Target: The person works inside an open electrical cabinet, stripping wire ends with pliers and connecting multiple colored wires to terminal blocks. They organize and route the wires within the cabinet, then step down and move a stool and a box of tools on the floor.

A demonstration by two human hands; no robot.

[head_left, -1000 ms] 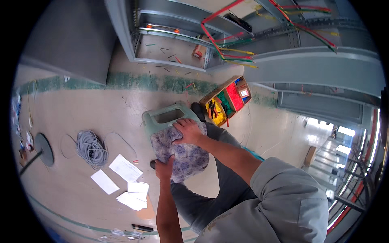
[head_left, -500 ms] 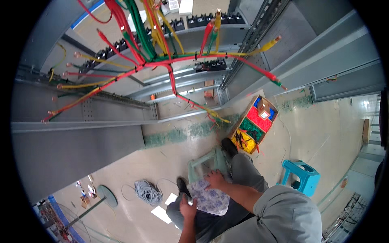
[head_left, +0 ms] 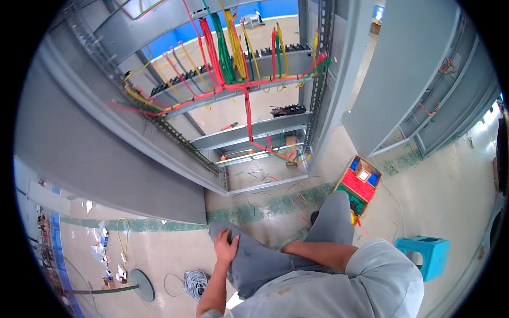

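My left hand [head_left: 226, 247] rests on my left knee with its fingers apart, holding nothing. Between my thighs reaches my right hand [head_left: 290, 247]; its fingers are hidden there, so I cannot tell what they touch. My legs [head_left: 260, 265] are bent at the knees in grey trousers. Ahead stands an open grey metal cabinet frame [head_left: 212, 177]. Across it runs a harness of red, green and yellow wires [head_left: 249, 108], tied in bundles with branches hanging down. Rows of black terminal holders [head_left: 297, 50] line a crossbar behind the wires.
On the floor at right lies a cardboard box [head_left: 366, 183] with red, blue and green parts. A turquoise stool [head_left: 424, 254] stands nearer on that side. Coiled grey cable [head_left: 196, 283] and a round stand base [head_left: 142, 285] are at lower left. Wire scraps litter the floor.
My left hand has moved forward onto the knee, and my right hand has dropped between the thighs. The patterned stool seat has gone from sight beneath my legs. The view now takes in more cabinet.
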